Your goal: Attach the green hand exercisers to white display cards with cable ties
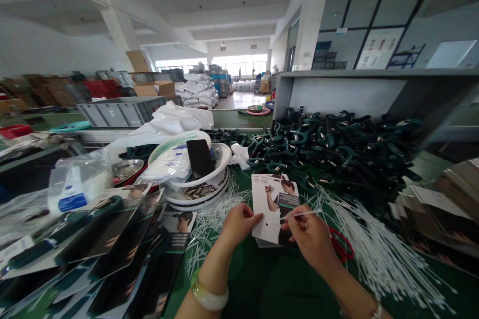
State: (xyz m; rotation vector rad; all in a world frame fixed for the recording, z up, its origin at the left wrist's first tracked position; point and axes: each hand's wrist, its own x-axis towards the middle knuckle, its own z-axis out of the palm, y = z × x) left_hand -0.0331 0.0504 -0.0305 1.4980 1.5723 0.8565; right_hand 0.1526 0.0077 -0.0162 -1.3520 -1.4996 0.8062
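A printed card (267,199) with a dark panel and a photo lies on top of a small stack on the green table. At its left edge is my left hand (239,222), thumb over the card and fingers curled together. Whether anything is pinched in them is hidden. Over the card's lower right side, my right hand (309,234) is closed on a thin white cable tie (305,214). Many loose cable ties (389,254) spread out to the right, and more cable ties (213,224) lie to the left. Beside my right wrist is a red looped object (341,244).
Behind the card, dark green tools (329,144) are heaped before a grey shelf. At left lie carded tools (97,229). A white basin (224,157) holds small metal parts and a black phone (200,158). More printed cards (441,209) are stacked at right.
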